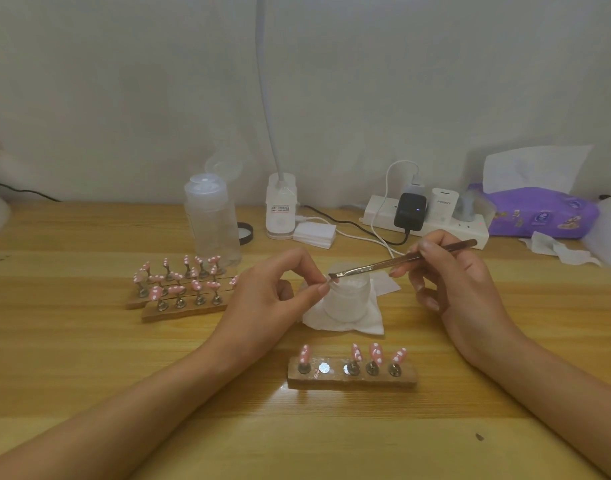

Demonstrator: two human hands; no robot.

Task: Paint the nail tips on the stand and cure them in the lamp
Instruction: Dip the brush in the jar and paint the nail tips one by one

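A wooden nail stand (352,377) lies near me with several pink nail tips dotted white; one of its round metal spots (324,368) is bare. My left hand (279,292) pinches a small nail tip (328,280) between thumb and fingers above a frosted jar (349,299). My right hand (449,275) grips a thin brush (401,260) whose bristles touch that tip. The jar stands on a white tissue (342,325). A white gooseneck lamp (280,209) stands at the back.
Two more wooden stands (179,306) full of pink dotted tips lie at the left. Behind them stands a clear pump bottle (212,220). A power strip (435,220) with plugs, cables, white pads (314,232) and a purple tissue pack (539,213) line the back.
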